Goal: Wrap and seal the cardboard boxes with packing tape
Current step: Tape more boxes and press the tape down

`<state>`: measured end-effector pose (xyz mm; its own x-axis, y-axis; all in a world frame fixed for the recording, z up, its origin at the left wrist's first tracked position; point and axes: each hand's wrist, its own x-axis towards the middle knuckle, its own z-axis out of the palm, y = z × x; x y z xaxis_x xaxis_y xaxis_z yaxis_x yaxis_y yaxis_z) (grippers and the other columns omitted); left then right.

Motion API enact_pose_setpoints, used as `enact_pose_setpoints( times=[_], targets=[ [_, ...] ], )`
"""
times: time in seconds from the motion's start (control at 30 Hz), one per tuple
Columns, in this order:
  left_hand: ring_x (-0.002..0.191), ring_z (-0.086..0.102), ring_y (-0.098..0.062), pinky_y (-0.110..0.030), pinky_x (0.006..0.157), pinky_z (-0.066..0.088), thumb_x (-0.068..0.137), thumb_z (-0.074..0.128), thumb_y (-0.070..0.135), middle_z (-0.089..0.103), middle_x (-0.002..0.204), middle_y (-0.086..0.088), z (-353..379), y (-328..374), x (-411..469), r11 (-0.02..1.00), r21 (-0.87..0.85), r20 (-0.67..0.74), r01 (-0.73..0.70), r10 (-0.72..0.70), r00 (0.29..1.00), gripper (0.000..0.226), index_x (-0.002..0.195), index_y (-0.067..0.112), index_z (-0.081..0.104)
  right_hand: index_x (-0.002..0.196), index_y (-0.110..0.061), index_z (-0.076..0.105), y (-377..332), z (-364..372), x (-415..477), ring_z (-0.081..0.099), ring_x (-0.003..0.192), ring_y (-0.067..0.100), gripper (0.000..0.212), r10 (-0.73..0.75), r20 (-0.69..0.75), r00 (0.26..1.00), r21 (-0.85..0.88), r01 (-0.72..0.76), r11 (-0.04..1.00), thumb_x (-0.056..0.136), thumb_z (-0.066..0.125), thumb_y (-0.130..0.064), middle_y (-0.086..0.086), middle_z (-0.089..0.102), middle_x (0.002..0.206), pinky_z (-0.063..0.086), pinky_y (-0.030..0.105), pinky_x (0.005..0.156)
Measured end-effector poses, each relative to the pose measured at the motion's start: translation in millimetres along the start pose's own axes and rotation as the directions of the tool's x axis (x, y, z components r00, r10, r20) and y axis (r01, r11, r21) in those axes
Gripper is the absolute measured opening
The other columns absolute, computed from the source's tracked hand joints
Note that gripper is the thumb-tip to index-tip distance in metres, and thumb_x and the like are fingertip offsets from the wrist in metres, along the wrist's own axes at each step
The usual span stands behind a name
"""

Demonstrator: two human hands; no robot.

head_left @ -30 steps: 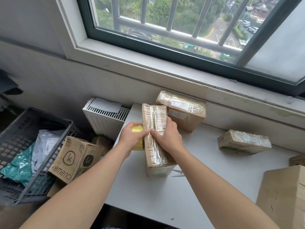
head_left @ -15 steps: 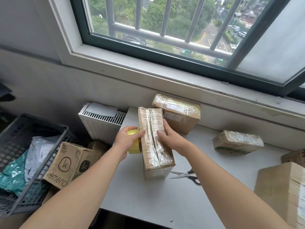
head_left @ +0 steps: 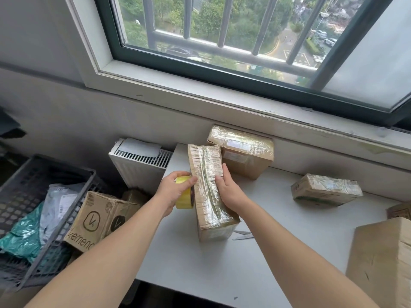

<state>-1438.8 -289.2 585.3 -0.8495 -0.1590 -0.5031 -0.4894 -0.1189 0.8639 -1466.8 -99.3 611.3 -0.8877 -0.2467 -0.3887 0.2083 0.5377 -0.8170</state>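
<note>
My left hand (head_left: 175, 192) is curled round the yellow tape roll (head_left: 184, 197), thumb on top, holding it against the left side of the box (head_left: 211, 192) I am working on. My right hand (head_left: 229, 190) lies with its fingers nearly straight along the box's upper right edge, pressing down without gripping anything. The box stands near the left edge of the counter (head_left: 266, 263), its long side running from the back edge toward the front.

I judge this box nearly done. Glossy tape already covers its top and runs down the near end, though I cannot see the underside. Two more boxes look fully wrapped: one (head_left: 242, 150) against the back edge just behind mine, another (head_left: 327, 190) further right along the back. The scissors (head_left: 241, 234) poke out beside the near right corner of my box, ready for cutting the strip.

Still left, I think, is the big carton (head_left: 382, 263) at the front right corner, showing mostly bare cardboard. The printed carton (head_left: 93, 221) off the left edge may need tape too; I cannot tell.
</note>
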Motion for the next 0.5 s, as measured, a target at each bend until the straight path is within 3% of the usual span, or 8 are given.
enact_pose_setpoints(
  times=[0.07, 0.17, 0.27, 0.5],
  targets=[
    [0.111, 0.065, -0.028, -0.054, 0.097, 0.056, 0.063, 0.089, 0.052, 0.068, 0.119, -0.007, 0.6, -0.4, 0.5, 1.0, 0.005, -0.005, -0.01, 0.01, 1.0, 0.054, 0.107, 0.026, 0.072, 0.163, -0.02, 0.003, -2.5, 0.9, -1.7, 0.031, 0.141, 0.004, 0.06, -0.036, -0.002, 0.999, 0.023, 0.036, 0.999, 0.112, 0.034, -0.027, -0.01, 0.031, 0.156, 0.02, 0.009, 0.102],
    [0.11, 0.066, -0.027, -0.055, 0.097, 0.056, 0.057, 0.088, 0.057, 0.069, 0.12, -0.006, 0.8, -0.7, 0.2, 1.0, -0.003, 0.003, -0.022, 0.022, 1.0, 0.061, 0.108, 0.028, 0.072, 0.156, -0.037, 0.016, 0.5, 2.2, -3.8, 0.05, 0.134, 0.006, 0.066, -0.085, 0.01, 0.996, 0.058, 0.084, 0.995, 0.104, 0.056, -0.031, -0.012, 0.047, 0.15, 0.036, 0.025, 0.112],
    [0.11, 0.066, -0.028, -0.055, 0.097, 0.056, 0.066, 0.088, 0.052, 0.069, 0.119, -0.007, 0.9, -1.1, 0.4, 1.0, -0.012, 0.0, -0.014, 0.014, 1.0, 0.053, 0.11, 0.027, 0.071, 0.144, -0.044, 0.023, 1.8, -2.0, -3.5, 0.059, 0.124, 0.004, 0.065, -0.083, 0.039, 0.996, 0.046, 0.081, 0.996, 0.098, 0.067, -0.03, -0.012, 0.058, 0.139, 0.046, 0.03, 0.106],
    [0.106, 0.06, -0.019, -0.043, 0.091, 0.054, 0.085, 0.083, 0.038, 0.065, 0.117, -0.001, -2.3, 1.1, 5.1, 0.999, 0.038, 0.013, -0.026, 0.025, 1.0, 0.033, 0.112, 0.025, 0.069, 0.157, -0.033, 0.021, 0.7, -2.0, -4.8, 0.057, 0.126, 0.011, 0.084, -0.065, -0.004, 0.998, -0.072, 0.065, 0.995, 0.091, 0.072, -0.037, -0.013, 0.058, 0.14, 0.043, 0.041, 0.112]
  ],
)
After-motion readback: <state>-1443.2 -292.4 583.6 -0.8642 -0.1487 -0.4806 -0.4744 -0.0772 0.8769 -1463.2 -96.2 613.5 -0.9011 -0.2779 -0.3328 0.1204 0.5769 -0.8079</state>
